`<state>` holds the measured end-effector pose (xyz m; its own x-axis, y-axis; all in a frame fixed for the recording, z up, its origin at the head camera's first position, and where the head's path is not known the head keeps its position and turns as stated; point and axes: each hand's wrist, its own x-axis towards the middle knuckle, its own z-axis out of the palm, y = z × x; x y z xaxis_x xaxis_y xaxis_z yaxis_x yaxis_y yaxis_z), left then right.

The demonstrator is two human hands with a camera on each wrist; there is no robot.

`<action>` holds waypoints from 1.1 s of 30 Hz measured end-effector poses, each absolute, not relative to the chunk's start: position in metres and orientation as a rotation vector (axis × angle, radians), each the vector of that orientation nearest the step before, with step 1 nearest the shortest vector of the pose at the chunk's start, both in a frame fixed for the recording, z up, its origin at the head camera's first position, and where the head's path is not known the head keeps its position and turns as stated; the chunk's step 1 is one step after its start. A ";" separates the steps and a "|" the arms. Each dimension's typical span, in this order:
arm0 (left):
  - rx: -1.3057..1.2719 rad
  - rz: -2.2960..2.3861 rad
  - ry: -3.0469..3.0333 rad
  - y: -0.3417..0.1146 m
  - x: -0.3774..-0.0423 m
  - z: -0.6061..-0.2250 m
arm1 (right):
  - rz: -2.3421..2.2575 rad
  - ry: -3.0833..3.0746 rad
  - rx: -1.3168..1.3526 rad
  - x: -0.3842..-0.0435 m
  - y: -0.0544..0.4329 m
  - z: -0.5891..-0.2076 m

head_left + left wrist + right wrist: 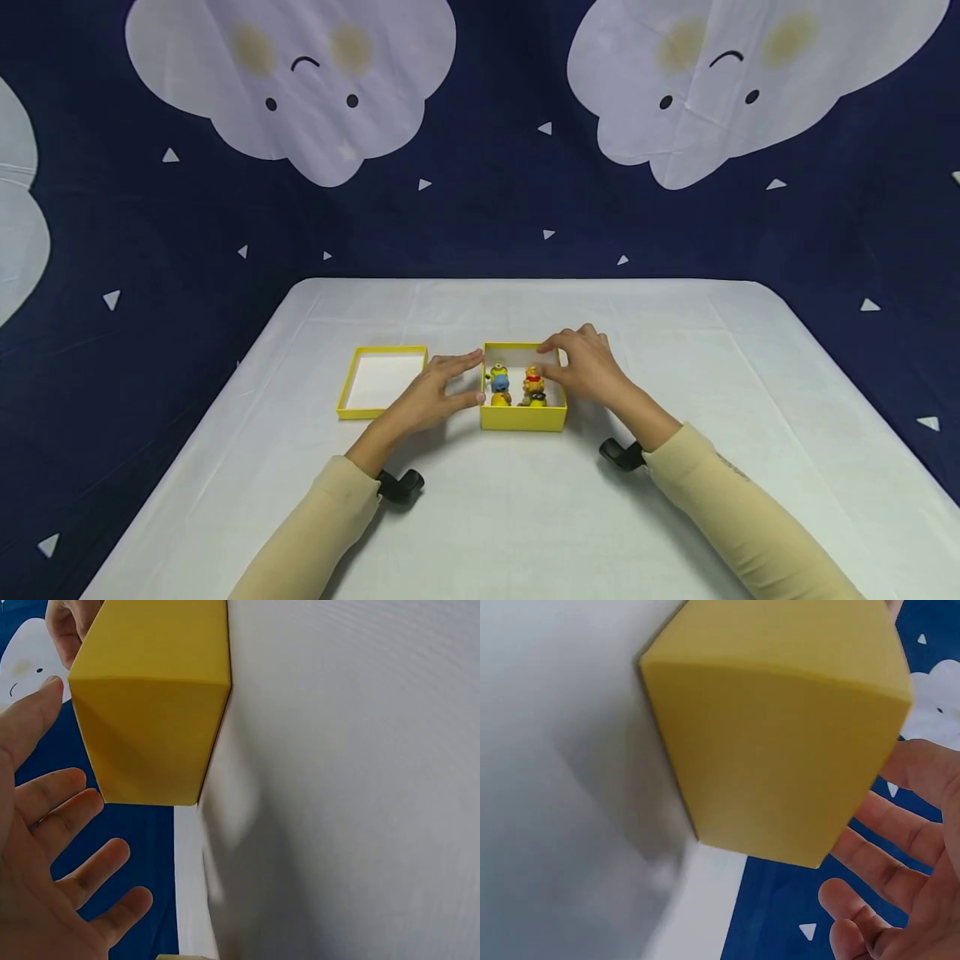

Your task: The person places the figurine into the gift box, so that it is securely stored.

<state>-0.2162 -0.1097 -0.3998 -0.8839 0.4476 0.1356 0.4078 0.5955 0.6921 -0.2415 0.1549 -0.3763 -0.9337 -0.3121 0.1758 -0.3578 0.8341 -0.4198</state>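
Observation:
A yellow open box (522, 419) with a white inside stands mid-table, holding several small toy figurines. On its left is a yellow and blue minion figurine (499, 382); on its right, a bear figurine (533, 382) in a red top. The front wall partly hides more figurines below them. My left hand (429, 393) is at the left wall, thumb and fingers spread, fingertips right at the rim. Over the right wall reaches my right hand (591, 367), its thumb and fingers apart above the bear figurine. Both wrist views show relaxed fingers beside the yellow box (150, 742).
A shallow yellow lid (384, 379) with a white inside lies left of the box, partly behind my left hand. White cloth covers the table (510, 517). A dark blue curtain (495, 225) with clouds hangs behind it. Black wrist devices (401, 487) sit below both hands.

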 end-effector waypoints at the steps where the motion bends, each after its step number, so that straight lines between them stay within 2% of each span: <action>1: 0.741 1.177 2.768 -0.111 -0.216 -0.399 | 0.705 -2.902 0.535 -0.240 0.155 -0.376; 6: 0.742 1.201 2.815 -0.118 -0.214 -0.396 | 0.786 -2.857 0.565 -0.234 0.150 -0.371; 15: 0.557 1.230 2.869 -0.134 -0.200 -0.381 | 0.899 -2.789 0.651 -0.220 0.133 -0.364; 24: 0.561 1.249 2.983 -0.163 -0.195 -0.369 | 0.911 -2.736 0.754 -0.213 0.111 -0.361; 33: 0.430 1.221 3.058 -0.195 -0.188 -0.364 | 0.829 -2.752 0.806 -0.210 0.087 -0.360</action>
<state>-0.1879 -0.1953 -0.3637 -0.9508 0.1709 0.2584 0.3019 0.6985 0.6488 -0.2101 0.0870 -0.3600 -0.8428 -0.4515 0.2929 -0.5382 0.7019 -0.4666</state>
